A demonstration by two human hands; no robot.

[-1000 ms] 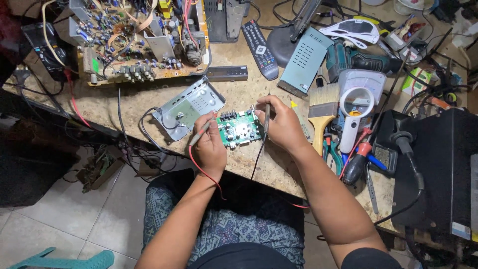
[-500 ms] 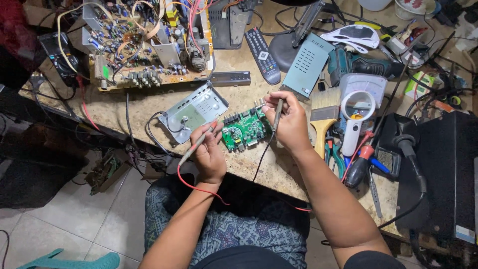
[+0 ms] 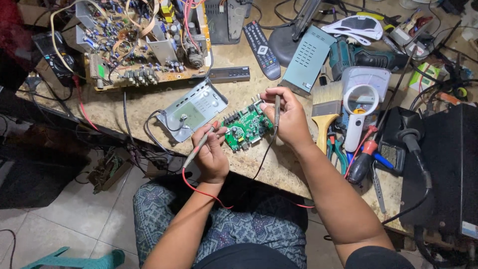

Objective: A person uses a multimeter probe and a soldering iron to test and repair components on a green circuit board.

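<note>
Left hand pinches red probe, right hand pinches black probe, both tips touching green board lying between the 2 grips, metal case just left, brush right.

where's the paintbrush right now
In the head view, the wide yellow-handled paintbrush lies on the bench just right of the right hand, beside the white magnifying glass.
</note>
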